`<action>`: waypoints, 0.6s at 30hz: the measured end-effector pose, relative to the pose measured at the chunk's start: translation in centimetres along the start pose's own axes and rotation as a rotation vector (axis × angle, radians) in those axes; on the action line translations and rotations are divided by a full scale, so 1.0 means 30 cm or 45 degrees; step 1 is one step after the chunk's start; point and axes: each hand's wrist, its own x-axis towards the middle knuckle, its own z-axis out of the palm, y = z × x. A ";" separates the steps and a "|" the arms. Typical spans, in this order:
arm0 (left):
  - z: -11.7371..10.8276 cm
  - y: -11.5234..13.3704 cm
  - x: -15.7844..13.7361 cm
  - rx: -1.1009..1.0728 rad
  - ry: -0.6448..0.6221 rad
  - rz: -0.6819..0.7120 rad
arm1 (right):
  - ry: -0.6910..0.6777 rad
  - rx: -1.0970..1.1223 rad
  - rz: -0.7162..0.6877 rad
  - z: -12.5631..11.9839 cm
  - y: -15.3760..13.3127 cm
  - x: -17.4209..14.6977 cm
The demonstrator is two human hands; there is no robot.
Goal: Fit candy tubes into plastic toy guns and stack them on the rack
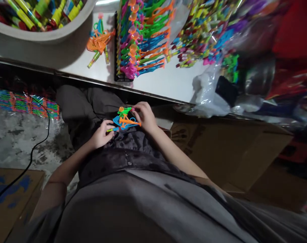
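Over my lap sits a small plastic toy (127,123) made of blue, orange and green parts, with a netted blue piece on its left side. A thin tube (110,130) with a yellow end sticks out at its lower left. My left hand (102,134) is closed at this end, its thumb and fingers around the tube. On the other side my right hand (145,116) pinches the toy's edge near the green part, beside a bit of pink. The right fingertips are partly hidden behind the toy.
Ahead, a white table (153,84) carries a black rack (116,60) of colourful plastic pieces, a loose orange toy (100,41), a heap of bright tubes (193,50) and a white basin (64,32) of tubes. Cardboard boxes (219,152) stand right and lower left; a black cable (33,148) runs left.
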 end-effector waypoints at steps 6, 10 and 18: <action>0.035 0.043 0.031 0.082 0.111 0.102 | 0.110 -0.045 0.019 -0.014 0.090 0.032; 0.099 0.096 0.039 0.118 0.186 0.182 | 0.120 0.012 -0.062 -0.010 0.134 0.075; 0.106 0.137 0.043 0.441 0.692 0.536 | 0.515 0.336 -0.001 0.069 0.206 0.231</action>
